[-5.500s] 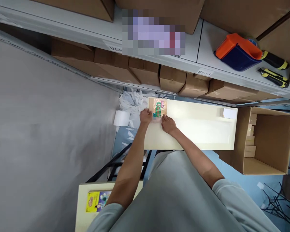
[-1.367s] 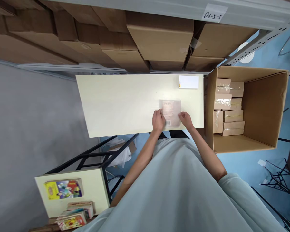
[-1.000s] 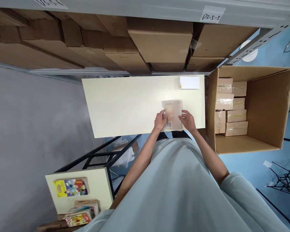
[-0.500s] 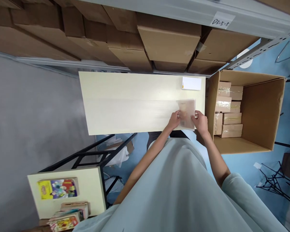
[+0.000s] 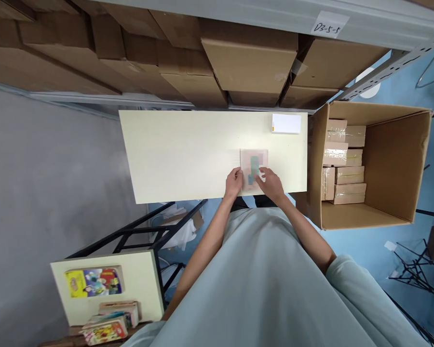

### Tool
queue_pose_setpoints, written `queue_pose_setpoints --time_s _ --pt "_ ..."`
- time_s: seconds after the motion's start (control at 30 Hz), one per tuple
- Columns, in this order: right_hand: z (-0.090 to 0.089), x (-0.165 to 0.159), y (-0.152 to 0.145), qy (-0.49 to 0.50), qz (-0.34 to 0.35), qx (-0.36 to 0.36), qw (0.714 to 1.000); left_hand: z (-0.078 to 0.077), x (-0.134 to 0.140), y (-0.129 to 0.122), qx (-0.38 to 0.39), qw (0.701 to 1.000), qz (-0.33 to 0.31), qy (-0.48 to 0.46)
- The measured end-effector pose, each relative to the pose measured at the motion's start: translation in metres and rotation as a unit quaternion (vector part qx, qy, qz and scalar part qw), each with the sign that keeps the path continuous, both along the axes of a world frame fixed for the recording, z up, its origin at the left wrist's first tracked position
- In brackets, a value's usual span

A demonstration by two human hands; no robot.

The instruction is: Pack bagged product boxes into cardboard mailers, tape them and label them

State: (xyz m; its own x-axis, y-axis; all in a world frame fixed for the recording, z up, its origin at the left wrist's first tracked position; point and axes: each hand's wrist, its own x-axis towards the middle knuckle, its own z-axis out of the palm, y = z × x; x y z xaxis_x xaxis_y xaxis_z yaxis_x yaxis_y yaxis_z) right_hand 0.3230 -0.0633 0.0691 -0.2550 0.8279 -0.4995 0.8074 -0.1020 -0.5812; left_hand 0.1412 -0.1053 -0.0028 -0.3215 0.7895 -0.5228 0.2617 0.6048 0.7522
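Observation:
A thin, pale pink booklet (image 5: 245, 159) with a green patch lies near the front edge of the cream tabletop (image 5: 181, 154). At its left edge is my left hand (image 5: 234, 183), fingers curled in and closed on that side. My right hand (image 5: 272, 185) reaches over the booklet's right side, with thumb and fingertips at the green patch. Those fingers are bent but apart, and whether they pinch a page or only touch the surface is unclear. Behind the booklet, toward the back right of the tabletop, rests a flat white rectangular item (image 5: 286, 124) with a small orange mark.
Right of the table stands an open cardboard box (image 5: 390, 164) with several taped brown packs (image 5: 350, 174) along its left side. Large cartons (image 5: 249, 58) fill the shelf beyond the table. At lower left, a small table (image 5: 141, 274) holds colourful books (image 5: 94, 282).
The booklet has moved left along the tabletop with both hands. Its visible face has gone from plain beige to pink with a green patch. My right hand now reaches farther over it.

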Motion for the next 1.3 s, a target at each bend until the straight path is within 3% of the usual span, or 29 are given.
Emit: queue_pose_setpoints --time_s 0.2,0.43,0.53,0.63,0.8,0.9,1.1,1.3 --pt "-0.037 0.042 0.001 0.001 -0.118 -0.071 0.99 -0.011 -0.01 -0.002 0.01 0.996 -0.017 0.083" --pt "-0.054 0.026 0.006 0.1 -0.213 -0.117 0.965 -0.005 -0.009 0.003 -0.027 0.999 0.001 0.031" --pt "-0.047 0.024 0.007 0.172 -0.226 -0.1 0.954 0.0 -0.01 0.005 -0.028 0.999 0.014 -0.01" --pt "-0.03 0.034 0.008 0.213 -0.209 -0.072 0.952 0.01 -0.007 0.006 -0.012 0.999 0.02 -0.036" --pt "0.009 0.075 0.015 0.213 -0.214 -0.054 0.952 0.028 0.02 0.011 0.046 0.994 -0.005 -0.1" --pt "0.021 0.099 0.019 0.187 -0.217 -0.041 0.957 0.033 0.042 0.015 0.059 0.991 -0.035 -0.111" --pt "0.011 0.105 0.019 0.064 -0.206 -0.006 0.976 0.026 0.069 0.016 0.003 0.983 -0.079 -0.163" --pt "0.014 0.087 0.015 -0.018 -0.171 0.013 0.985 0.026 0.066 0.009 0.008 0.972 -0.086 -0.217"
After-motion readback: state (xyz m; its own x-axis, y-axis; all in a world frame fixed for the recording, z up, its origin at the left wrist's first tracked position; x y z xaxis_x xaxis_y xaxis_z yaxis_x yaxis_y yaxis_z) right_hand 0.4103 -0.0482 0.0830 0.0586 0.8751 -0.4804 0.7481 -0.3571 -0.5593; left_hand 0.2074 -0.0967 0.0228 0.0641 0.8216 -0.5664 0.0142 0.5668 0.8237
